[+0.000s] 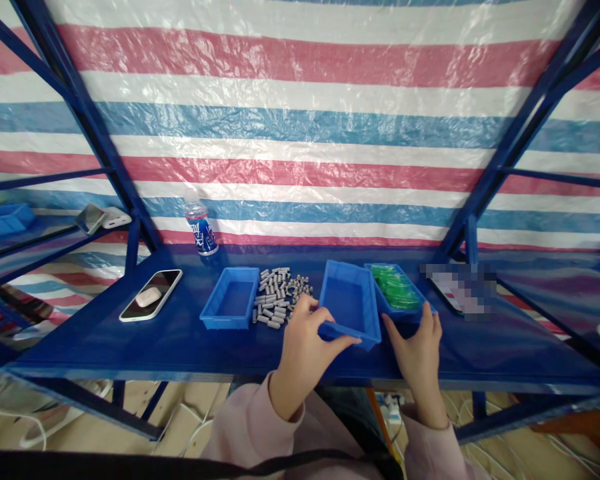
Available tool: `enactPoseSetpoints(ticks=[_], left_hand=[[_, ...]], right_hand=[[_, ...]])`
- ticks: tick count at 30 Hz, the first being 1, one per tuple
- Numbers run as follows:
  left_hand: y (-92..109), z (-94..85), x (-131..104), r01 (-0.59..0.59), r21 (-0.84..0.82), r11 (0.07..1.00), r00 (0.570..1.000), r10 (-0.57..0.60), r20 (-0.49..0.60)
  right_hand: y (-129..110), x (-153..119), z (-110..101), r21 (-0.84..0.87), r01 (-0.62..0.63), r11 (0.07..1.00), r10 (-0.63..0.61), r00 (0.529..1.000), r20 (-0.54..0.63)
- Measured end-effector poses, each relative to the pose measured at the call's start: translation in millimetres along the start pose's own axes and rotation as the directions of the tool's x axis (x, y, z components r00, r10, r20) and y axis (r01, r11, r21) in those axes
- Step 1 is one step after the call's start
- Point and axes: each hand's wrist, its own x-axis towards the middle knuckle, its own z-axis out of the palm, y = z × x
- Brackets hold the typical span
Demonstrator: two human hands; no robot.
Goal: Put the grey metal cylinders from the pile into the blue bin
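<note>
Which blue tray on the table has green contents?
The rightmost tray, at the right hand: green items lie in it. No green shows in the middle tray or the left tray.

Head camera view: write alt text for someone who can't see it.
Left hand grips a blue tray; right hand touches a tray of green items. Left of them are gray pieces, a third tray, a bottle and a phone.

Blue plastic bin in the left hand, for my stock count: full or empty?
Empty: the blue plastic bin in the left hand shows its bare floor and inner walls.
</note>
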Motion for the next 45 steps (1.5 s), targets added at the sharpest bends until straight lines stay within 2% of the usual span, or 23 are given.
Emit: enactPoseSetpoints(ticks=[2,5,14,18,20,22,24,28,32,38,45], left_hand=[[2,22.2,-6,0.036,0.024,0.999,0.998,-0.037,0.048],[-1,40.5,-10,0.080,0.076,0.994,0.994,-0.085,0.065],[-6,50.6,-15,0.121,0.124,0.985,0.978,-0.140,0.156],[-3,39.8,-15,0.081,0.120,0.989,0.969,-0.107,0.225],[-5,26.6,-12,0.052,0.090,0.995,0.961,-0.074,0.268],[-11,9.9,-6,0.052,0.069,0.996,0.961,-0.068,0.267],[-21,-7.1,1,0.062,0.111,0.992,0.972,-0.086,0.220],[-43,-28.8,12,0.091,0.326,0.941,0.977,-0.147,0.153],[-52,-26.1,13,0.070,0.394,0.917,0.968,-0.158,0.196],[-53,-8.5,8,0.014,0.389,0.921,0.971,-0.106,0.216],[-56,-3.1,8,0.020,0.427,0.904,0.970,-0.121,0.212]], right_hand=[[0,-1,1,0.014,0.034,0.999,-0.033,0.999,-0.026],[0,-2,1,0.022,0.061,0.998,-0.060,0.997,-0.051],[2,-6,2,0.016,0.163,0.986,-0.160,0.979,-0.130],[-7,-13,0,0.053,0.234,0.971,-0.219,0.954,-0.202],[-14,-17,-2,0.099,0.260,0.960,-0.229,0.941,-0.249],[-20,-21,-3,0.159,0.287,0.945,-0.237,0.931,-0.278],[-23,-25,-2,0.234,0.304,0.923,-0.244,0.936,-0.256],[-25,-31,2,0.360,0.288,0.887,-0.271,0.958,-0.097],[-24,-32,4,0.368,0.269,0.890,-0.287,0.958,-0.006],[-21,-31,4,0.377,0.263,0.888,-0.289,0.957,0.014],[-22,-29,3,0.366,0.300,0.881,-0.324,0.946,0.006]])
